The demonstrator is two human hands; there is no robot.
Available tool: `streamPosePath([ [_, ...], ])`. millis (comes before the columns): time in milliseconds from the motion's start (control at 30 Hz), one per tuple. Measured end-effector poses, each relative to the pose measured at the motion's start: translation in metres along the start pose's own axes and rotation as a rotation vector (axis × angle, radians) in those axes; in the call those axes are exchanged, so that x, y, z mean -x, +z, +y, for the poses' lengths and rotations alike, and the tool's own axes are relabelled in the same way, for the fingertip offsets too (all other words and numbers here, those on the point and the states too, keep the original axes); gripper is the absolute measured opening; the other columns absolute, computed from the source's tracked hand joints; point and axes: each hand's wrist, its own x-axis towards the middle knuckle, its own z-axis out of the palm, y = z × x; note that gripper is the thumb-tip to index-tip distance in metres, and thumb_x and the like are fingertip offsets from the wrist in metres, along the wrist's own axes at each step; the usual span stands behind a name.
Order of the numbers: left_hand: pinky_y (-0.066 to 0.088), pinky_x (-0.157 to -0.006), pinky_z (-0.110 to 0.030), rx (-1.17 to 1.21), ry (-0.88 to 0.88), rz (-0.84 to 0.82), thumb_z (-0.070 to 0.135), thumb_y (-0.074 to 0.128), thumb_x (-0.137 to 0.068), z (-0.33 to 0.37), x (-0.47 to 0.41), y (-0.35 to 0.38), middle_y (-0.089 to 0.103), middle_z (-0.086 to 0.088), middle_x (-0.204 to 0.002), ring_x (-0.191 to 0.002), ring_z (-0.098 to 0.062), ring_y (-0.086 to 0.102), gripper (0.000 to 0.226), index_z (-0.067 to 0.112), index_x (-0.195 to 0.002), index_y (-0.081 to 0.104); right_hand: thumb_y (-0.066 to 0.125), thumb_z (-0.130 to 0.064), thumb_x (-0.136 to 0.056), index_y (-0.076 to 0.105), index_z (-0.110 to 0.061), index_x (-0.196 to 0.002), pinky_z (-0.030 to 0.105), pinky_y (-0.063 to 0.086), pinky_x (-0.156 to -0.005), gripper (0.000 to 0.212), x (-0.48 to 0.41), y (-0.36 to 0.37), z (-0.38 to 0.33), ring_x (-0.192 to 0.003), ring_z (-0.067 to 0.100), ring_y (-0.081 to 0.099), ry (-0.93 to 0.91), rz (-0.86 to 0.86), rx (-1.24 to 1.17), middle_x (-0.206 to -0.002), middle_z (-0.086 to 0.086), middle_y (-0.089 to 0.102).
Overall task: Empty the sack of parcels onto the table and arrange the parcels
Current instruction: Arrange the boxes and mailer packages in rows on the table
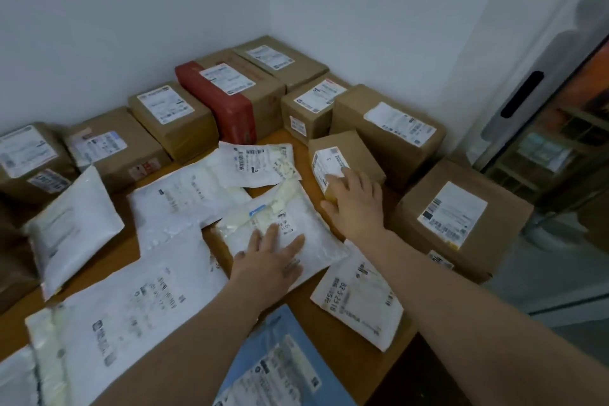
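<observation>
Parcels cover a brown table [298, 313]. My left hand [268, 260] lies flat, fingers straight, on a white padded mailer [316, 217] in the middle. My right hand [356, 204] rests with spread fingers on a small cardboard box [354, 148] with a white label, just right of that mailer. More white mailers [184, 198] lie to the left, one large one [131, 303] in front, and a blue mailer [280, 362] sits at the near edge. No sack is in view.
Cardboard boxes [171, 109] line the back wall and the right side [458, 214], with a red-wrapped box [214, 92] among them. White walls meet in the corner behind. A glass door [553, 128] stands on the right beyond the table edge.
</observation>
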Motion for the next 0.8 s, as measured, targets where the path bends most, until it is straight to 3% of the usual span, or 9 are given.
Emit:
streamPosePath([
  [100,0.021,-0.113,-0.05,-0.032,-0.023,0.055,0.064,0.024,-0.093,0.002,0.002,0.0,-0.003,-0.001,-0.159,-0.145,-0.032,0.005,0.057,0.053,-0.144,0.002,0.045,-0.042,-0.095,0.019,-0.028,-0.148,0.051,0.011,-0.115,0.06,-0.037,-0.002,0.003,-0.144,0.03,0.014,0.013,-0.076,0.085,-0.156,0.004,0.018],
  [200,0.02,-0.113,-0.048,-0.079,0.015,0.126,0.066,0.021,-0.092,0.003,0.003,-0.004,0.014,-0.002,-0.156,-0.141,-0.028,0.018,0.056,0.051,-0.144,0.01,0.052,-0.039,-0.09,0.024,-0.024,-0.142,0.047,0.025,-0.11,0.061,-0.034,0.0,0.012,-0.134,0.029,0.03,0.042,-0.033,0.151,-0.147,0.008,0.032],
  [300,0.014,-0.116,-0.041,-0.04,-0.012,0.242,0.06,0.01,-0.094,-0.011,-0.004,-0.025,0.023,0.0,-0.155,-0.142,-0.022,0.02,0.057,0.042,-0.149,0.011,0.057,-0.042,-0.084,0.028,-0.022,-0.138,0.046,0.023,-0.109,0.065,-0.03,0.001,0.0,-0.132,0.03,0.031,0.093,-0.006,0.154,-0.142,0.011,0.033],
  [433,0.018,-0.118,-0.04,0.124,-0.272,0.405,0.045,0.022,-0.1,-0.056,-0.029,-0.051,0.02,-0.003,-0.157,-0.144,-0.024,0.018,0.057,0.024,-0.152,0.012,0.062,-0.026,-0.076,0.054,-0.019,-0.125,0.052,0.034,-0.101,0.05,-0.058,0.007,-0.044,-0.12,0.038,0.046,-0.155,0.173,0.021,-0.128,0.014,0.05],
  [500,0.014,-0.118,-0.048,0.166,-0.387,0.323,0.042,0.024,-0.101,-0.083,-0.039,-0.057,0.007,-0.001,-0.16,-0.147,-0.027,0.005,0.055,0.032,-0.152,0.006,0.052,-0.023,-0.085,0.049,-0.027,-0.132,0.051,0.029,-0.104,0.048,-0.08,0.015,-0.072,-0.127,0.035,0.039,-0.265,0.063,-0.003,-0.14,0.008,0.042],
  [567,0.009,-0.115,-0.058,0.171,-0.425,0.219,0.046,0.024,-0.101,-0.108,-0.047,-0.059,-0.005,0.003,-0.161,-0.147,-0.03,-0.008,0.054,0.044,-0.149,0.0,0.039,-0.023,-0.097,0.028,-0.039,-0.144,0.051,0.014,-0.113,0.051,-0.101,0.033,-0.093,-0.142,0.031,0.014,-0.271,-0.166,-0.024,-0.157,0.001,0.016],
  [633,0.006,-0.112,-0.064,0.173,-0.423,0.149,0.052,0.024,-0.099,-0.127,-0.054,-0.059,-0.013,0.005,-0.16,-0.145,-0.033,-0.016,0.054,0.051,-0.146,-0.002,0.03,-0.028,-0.102,0.017,-0.047,-0.146,0.056,0.005,-0.114,0.05,-0.121,0.045,-0.103,-0.146,0.032,-0.003,-0.258,-0.333,-0.028,-0.16,-0.004,0.0],
  [800,0.01,-0.107,-0.071,0.169,-0.412,0.014,0.058,0.029,-0.094,-0.149,-0.059,-0.05,-0.005,0.008,-0.157,-0.144,-0.038,-0.013,0.055,0.053,-0.143,0.004,0.018,-0.04,-0.1,0.044,-0.042,-0.129,0.062,0.008,-0.111,0.039,-0.142,0.056,-0.097,-0.146,0.025,-0.002,-0.217,-0.446,0.097,-0.155,-0.004,0.021],
])
